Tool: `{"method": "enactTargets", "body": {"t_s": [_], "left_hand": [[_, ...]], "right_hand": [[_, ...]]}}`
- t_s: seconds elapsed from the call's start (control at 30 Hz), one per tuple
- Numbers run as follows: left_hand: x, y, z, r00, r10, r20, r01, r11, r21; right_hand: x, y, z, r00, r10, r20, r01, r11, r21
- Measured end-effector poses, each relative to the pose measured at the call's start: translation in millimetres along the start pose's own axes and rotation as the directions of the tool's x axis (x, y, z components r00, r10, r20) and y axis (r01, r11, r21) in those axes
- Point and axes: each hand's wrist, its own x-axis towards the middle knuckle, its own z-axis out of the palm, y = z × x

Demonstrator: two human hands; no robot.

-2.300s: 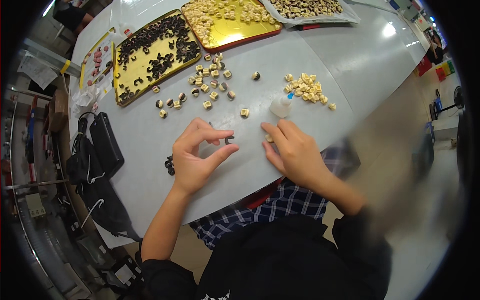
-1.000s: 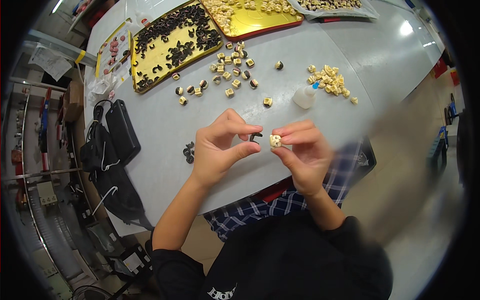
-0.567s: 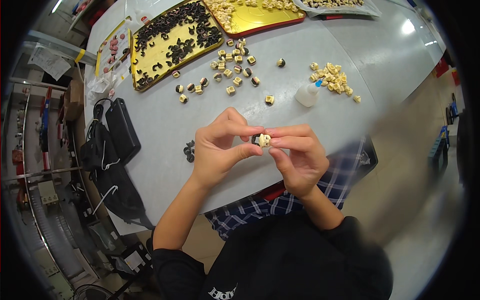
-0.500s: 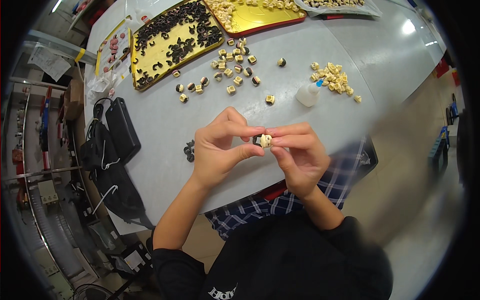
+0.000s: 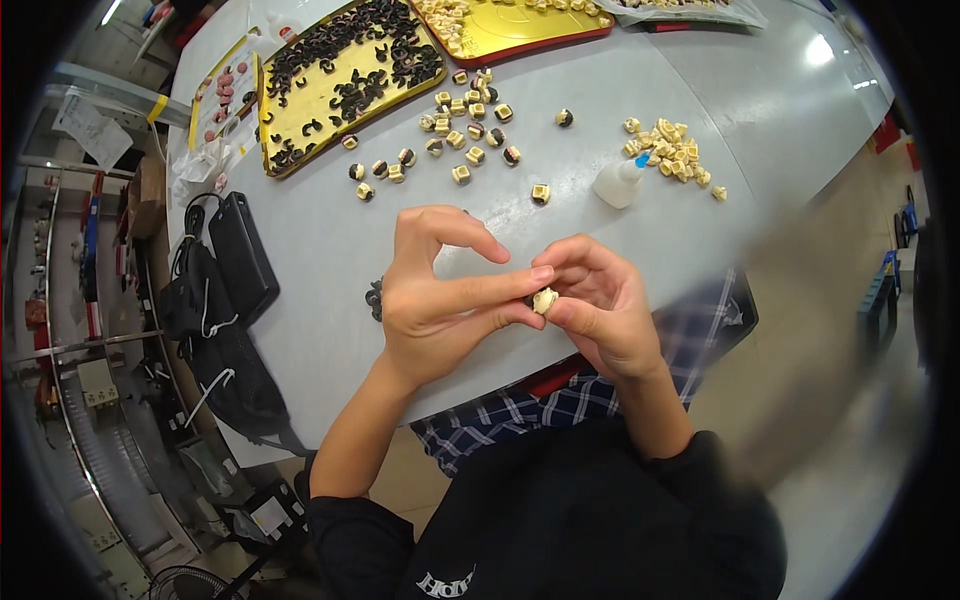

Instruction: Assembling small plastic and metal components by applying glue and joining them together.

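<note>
A small cream-and-black moulded piece (image 5: pixel 544 300) is pinched between my two hands above the near part of the table. My left hand (image 5: pixel 435 295) holds its left side between thumb and index finger, with the other fingers raised and curled. My right hand (image 5: pixel 605 310) grips the right side with thumb and fingertips. The piece's dark part is mostly hidden by my fingers. A few curved black pieces (image 5: pixel 374 299) lie just left of my left hand. Beyond my hands stands a white squeeze bottle (image 5: pixel 616 186) with a blue tip.
Similar cream-and-dark pieces (image 5: pixel 461 174) are scattered mid-table. A heap of plain cream pieces (image 5: pixel 675 150) lies right of the bottle. Gold trays of black curved pieces (image 5: pixel 350 95) and cream parts (image 5: pixel 480 40) stand at the back. A black box-like device (image 5: pixel 246 255) and cables occupy the left edge.
My left fingers have shifted their grip and now reach over the piece, with one finger lifted away. The piece has turned and moved slightly right and nearer to me.
</note>
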Motion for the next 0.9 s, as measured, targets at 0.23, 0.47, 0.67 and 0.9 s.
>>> {"method": "enactTargets", "body": {"t_s": [0.23,0.47,0.67,0.9], "left_hand": [[-1,8,4,0.997,0.072,-0.033,-0.06,0.957,0.282],[-2,5,4,0.997,0.081,0.008,-0.081,0.974,0.211],[0,13,8,1.0,0.013,-0.021,-0.01,0.987,0.163],[-2,24,9,1.0,0.015,-0.012,-0.012,0.97,0.243]], "right_hand": [[3,0,-3,0.998,-0.056,0.019,0.055,0.997,0.061],[2,-5,-5,0.999,-0.051,-0.007,0.051,0.999,0.01],[2,-13,-5,0.999,0.018,-0.036,-0.019,0.999,-0.046],[0,-17,-5,0.995,0.104,-0.008,-0.104,0.995,-0.012]]}}
